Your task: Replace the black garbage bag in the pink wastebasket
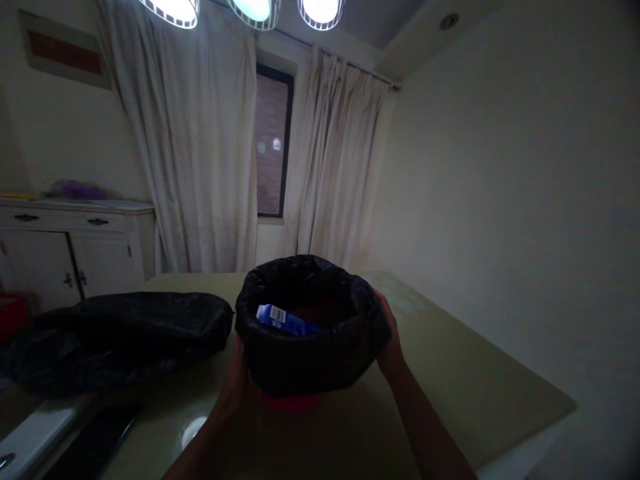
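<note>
Pale curtains (200,133) flank a dark-framed window (270,153); three lamps (254,9) glow overhead.

Red bin (290,403) at the bench (450,393), mouth up; can't tell if lifted. Black bag (315,363) lines it, wrinkled, open, edge folded down outside.
</note>
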Motion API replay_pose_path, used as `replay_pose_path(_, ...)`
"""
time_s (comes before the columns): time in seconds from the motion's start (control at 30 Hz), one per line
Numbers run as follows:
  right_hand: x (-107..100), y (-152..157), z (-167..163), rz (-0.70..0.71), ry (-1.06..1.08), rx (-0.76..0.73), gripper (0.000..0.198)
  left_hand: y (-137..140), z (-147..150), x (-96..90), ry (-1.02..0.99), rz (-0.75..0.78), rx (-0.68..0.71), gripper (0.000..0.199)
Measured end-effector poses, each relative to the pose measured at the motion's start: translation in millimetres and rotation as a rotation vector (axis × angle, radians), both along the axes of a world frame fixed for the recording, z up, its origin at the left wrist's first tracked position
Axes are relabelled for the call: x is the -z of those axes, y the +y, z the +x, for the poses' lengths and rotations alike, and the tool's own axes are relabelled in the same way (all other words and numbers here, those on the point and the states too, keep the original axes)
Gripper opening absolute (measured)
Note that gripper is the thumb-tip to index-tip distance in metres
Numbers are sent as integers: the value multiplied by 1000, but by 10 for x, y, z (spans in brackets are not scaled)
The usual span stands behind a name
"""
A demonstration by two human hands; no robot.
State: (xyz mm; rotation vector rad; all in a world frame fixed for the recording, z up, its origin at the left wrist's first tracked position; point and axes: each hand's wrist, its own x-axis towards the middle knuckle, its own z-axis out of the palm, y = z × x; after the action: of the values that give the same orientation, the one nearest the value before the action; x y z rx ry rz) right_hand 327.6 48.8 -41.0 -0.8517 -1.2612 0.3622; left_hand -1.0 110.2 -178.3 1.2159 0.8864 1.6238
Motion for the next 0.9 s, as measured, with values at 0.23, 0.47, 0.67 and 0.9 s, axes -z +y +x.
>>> replay_pose_path(0.23, -709, 68, -29, -198, -458, -65, 54, -263, 74, -192, 42, 80, 11, 98)
replay_pose_path(0.47, -1326, 370, -397, -284, -886, -263, 52, -330, 144, -324, 57, 133, 51, 92)
replay_pose_path(0.67, -1478, 635, -841, -217, -994, -342, 53, -325, 166, -263, 84, 140, 22, 86)
replay_pose_path(0.9, -1618, 621, -1346, -88, -1028, -616, 29, -346, 155, -427, 142, 168, -65, 81)
